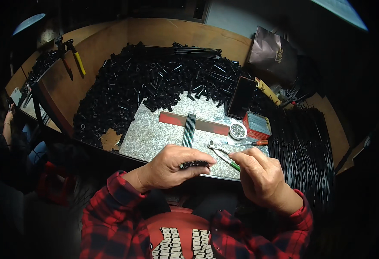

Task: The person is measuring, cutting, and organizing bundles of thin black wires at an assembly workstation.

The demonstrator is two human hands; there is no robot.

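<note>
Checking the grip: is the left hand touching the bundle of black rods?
Touching. The head view shows the left hand closed around the black rods.

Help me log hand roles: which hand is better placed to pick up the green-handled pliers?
Right. The right hand is empty beside the pliers, while the left hand grips a bundle of black rods.

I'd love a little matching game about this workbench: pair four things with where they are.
Things:
1. green-handled metal pliers
2. small red box
3. yellow-handled tool
4. bundle of thin black rods

Places:
A. far left of the wooden bench
B. across the red strip on the metal plate
C. beside the round tin of small parts
D. just ahead of the right hand

Pairs: 1-D, 2-C, 3-A, 4-B
</note>
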